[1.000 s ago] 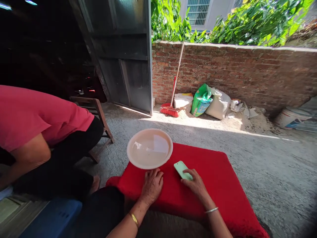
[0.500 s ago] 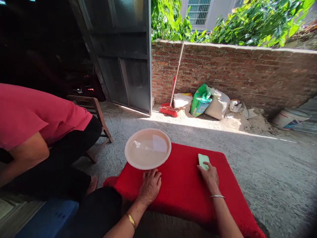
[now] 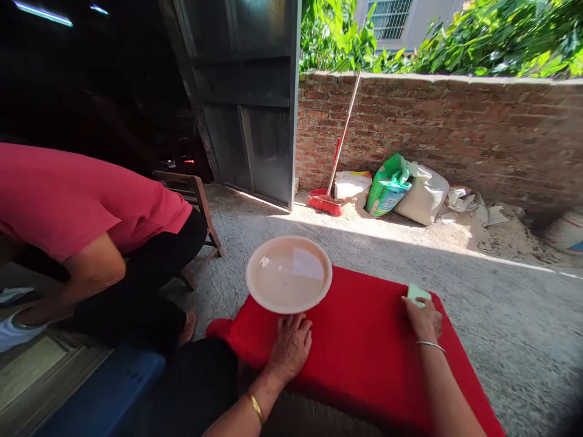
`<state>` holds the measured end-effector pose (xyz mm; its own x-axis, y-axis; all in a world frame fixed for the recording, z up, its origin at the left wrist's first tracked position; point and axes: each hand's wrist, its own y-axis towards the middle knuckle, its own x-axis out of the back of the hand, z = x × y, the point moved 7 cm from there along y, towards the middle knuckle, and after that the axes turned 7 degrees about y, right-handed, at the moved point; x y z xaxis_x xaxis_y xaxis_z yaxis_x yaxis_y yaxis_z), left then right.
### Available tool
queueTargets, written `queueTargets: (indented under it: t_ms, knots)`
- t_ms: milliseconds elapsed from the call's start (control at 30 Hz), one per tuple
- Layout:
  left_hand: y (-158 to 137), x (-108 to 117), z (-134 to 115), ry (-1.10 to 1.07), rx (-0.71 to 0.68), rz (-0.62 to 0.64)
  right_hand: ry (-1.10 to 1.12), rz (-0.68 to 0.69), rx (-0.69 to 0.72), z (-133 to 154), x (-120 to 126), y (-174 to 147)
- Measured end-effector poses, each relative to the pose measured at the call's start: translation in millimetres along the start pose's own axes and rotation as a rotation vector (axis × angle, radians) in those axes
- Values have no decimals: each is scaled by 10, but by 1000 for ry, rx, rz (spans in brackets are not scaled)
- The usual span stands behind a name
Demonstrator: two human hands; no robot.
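Note:
A wide, pale basin (image 3: 289,276) of water sits on the far left part of a low table covered in red cloth (image 3: 359,346). My left hand (image 3: 291,346) lies on the cloth just in front of the basin, fingers stretched out, their tips close under its rim. Whether they touch the rim I cannot tell. Near the table's far right corner, my right hand (image 3: 424,318) grips a light green phone (image 3: 418,292) by its sides. The phone's near part is covered by the hand.
At the left, a person in a pink shirt (image 3: 91,200) bends forward beside a wooden chair (image 3: 204,203). A dark metal door (image 3: 250,109) stands behind. Along the brick wall (image 3: 478,133) are a broom (image 3: 325,203), a green sack (image 3: 389,185) and a beige sack (image 3: 423,194).
My right hand and the phone have moved right across the cloth, toward the table's far right corner. My left hand stays by the basin. The view has turned slightly left.

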<state>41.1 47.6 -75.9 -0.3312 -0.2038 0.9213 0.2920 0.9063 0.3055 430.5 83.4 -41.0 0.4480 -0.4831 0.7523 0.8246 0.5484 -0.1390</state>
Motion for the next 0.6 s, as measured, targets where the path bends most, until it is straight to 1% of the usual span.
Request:
queueTargets:
  t_ms: [67,167,233,267,300,333,367,400,467,533,600]
  knots:
    - [0,9,1,11,2,3,-3,56,57,196,-276,-190]
    - [-1,13,8,27,7,17,43,204,239,578,-858,-681]
    - [1,6,13,38,10,33,91,310,363,796,-1183,-1019]
    - [2,0,17,45,14,41,116,354,411,870,-1285,-1147]
    - [4,-7,21,52,17,47,140,387,448,911,-1333,-1234]
    - [5,-15,24,57,21,54,162,405,469,917,-1324,-1270]
    - [6,-22,25,60,24,59,182,406,476,883,-1254,-1255]
    - [7,-28,25,61,25,61,198,389,470,809,-1127,-1192]
    - [9,-31,16,57,18,62,215,316,431,539,-736,-967]
    - [11,-27,2,51,6,60,205,192,360,103,-232,-680]
    - [13,-15,-4,43,4,54,166,17,252,-468,288,-411]
